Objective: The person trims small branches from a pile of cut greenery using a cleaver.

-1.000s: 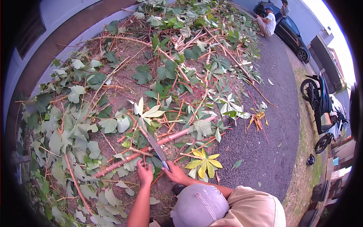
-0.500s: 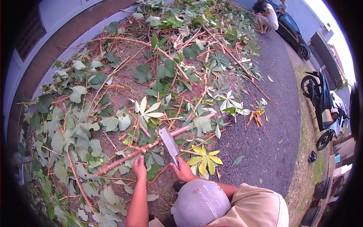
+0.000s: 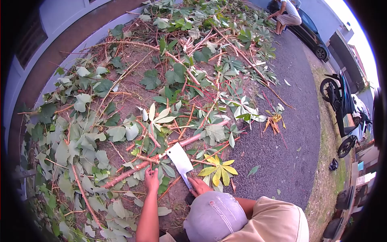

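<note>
My right hand (image 3: 199,186) is wrapped round the handle of a cleaver (image 3: 179,159). Its broad, pale metal blade, with a small hole near the upper corner, faces up. The blade's far end meets or overlaps a thick reddish-brown branch (image 3: 131,172) lying slantwise across the cuttings; exact contact is hard to tell. My left hand (image 3: 151,180) is closed at the near side of that branch, pinching a thin reddish stem (image 3: 150,164) at the fingertips. Right of the cleaver lies a yellow leaf (image 3: 219,171).
Cut branches and lobed green leaves (image 3: 82,141) cover the ground. Asphalt (image 3: 278,161) runs along the right. A motorcycle (image 3: 346,113) stands beyond it. Farther off are a person (image 3: 288,14) bending near a dark car (image 3: 312,34). A grey cap (image 3: 215,218) shows at the bottom.
The cleaver's blade has turned from a narrow, slanted view to its broad face. My right hand shifted slightly right and down. My left hand moved slightly. The distant person has risen from a squat.
</note>
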`<action>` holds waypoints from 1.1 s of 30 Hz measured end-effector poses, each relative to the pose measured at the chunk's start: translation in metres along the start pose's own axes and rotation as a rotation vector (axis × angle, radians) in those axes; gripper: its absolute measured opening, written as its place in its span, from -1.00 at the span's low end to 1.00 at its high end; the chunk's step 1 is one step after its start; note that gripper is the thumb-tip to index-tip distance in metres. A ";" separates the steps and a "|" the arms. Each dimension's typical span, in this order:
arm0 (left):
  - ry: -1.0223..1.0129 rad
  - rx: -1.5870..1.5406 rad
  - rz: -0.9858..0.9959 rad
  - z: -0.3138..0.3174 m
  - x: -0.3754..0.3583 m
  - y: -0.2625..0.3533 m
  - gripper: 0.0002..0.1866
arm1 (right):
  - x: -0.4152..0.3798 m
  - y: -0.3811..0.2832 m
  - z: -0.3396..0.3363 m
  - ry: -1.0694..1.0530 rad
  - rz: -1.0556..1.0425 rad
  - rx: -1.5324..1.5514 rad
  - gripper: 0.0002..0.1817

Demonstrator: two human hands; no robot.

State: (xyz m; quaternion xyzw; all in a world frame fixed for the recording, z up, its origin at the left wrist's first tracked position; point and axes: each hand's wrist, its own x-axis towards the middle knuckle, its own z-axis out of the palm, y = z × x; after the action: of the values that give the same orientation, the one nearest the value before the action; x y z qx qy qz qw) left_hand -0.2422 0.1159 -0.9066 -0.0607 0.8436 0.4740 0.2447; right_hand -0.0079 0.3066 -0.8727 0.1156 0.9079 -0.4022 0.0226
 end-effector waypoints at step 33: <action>0.030 0.922 0.385 -0.106 -0.022 0.157 -0.45 | -0.447 0.252 -0.107 0.853 2.148 -0.614 -0.14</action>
State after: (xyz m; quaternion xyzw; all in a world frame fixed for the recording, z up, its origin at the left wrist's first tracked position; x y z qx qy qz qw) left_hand -0.3130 0.1106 -0.7303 0.2038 0.9648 0.0873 0.1418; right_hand 0.4895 0.4636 -0.9235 0.9293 0.3396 0.1269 0.0709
